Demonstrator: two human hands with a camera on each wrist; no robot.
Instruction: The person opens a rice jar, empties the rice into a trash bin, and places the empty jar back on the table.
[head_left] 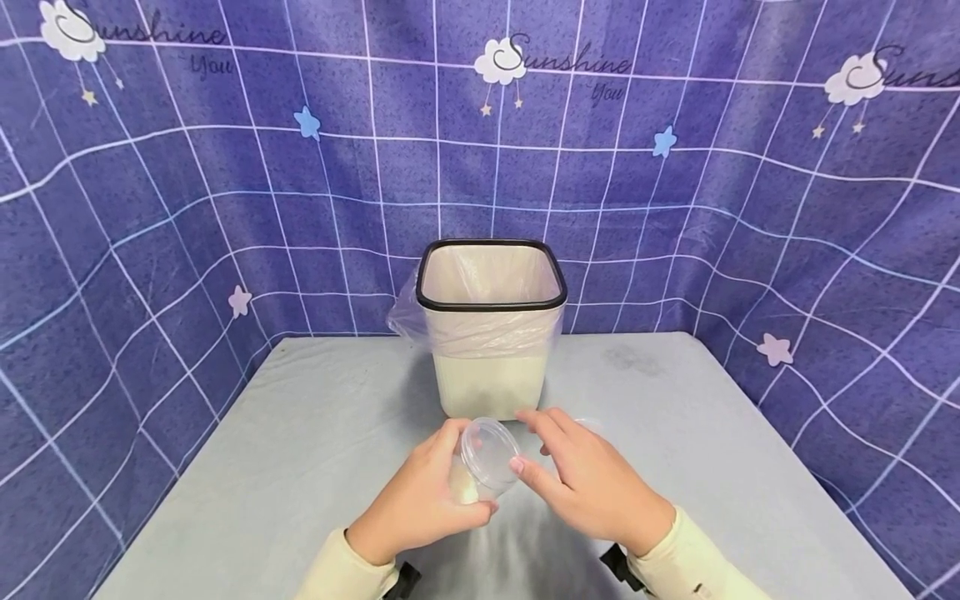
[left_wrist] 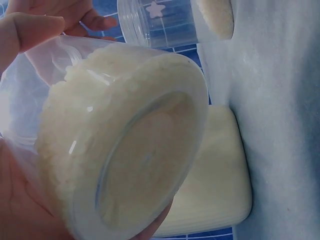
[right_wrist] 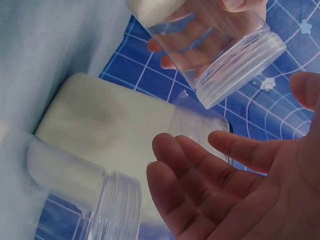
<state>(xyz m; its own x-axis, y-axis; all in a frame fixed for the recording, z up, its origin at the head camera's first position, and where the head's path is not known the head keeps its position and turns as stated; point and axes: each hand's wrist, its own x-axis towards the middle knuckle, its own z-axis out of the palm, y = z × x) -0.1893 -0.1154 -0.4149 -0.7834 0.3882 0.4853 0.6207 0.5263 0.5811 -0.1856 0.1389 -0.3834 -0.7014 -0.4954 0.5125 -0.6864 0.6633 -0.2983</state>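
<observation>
My left hand (head_left: 420,500) grips a clear plastic jar (head_left: 489,458), tilted with its top toward my right hand. White, rice-like grains (left_wrist: 75,125) fill its lower part in the left wrist view. A clear ridged cap or rim (right_wrist: 242,67) shows at its top end in the right wrist view. My right hand (head_left: 596,483) is beside that end, thumb tip right at the rim in the head view, fingers spread and loosely bent, holding nothing. A second clear jar (right_wrist: 70,170) stands near the right hand, mostly hidden behind it in the head view; pale grains lie in its bottom.
A cream bin (head_left: 491,379) with a black rim and a thin clear liner stands just beyond my hands. The grey-blue cloth-covered table (head_left: 262,467) is enclosed by a blue gridded curtain (head_left: 337,183) at the back and sides.
</observation>
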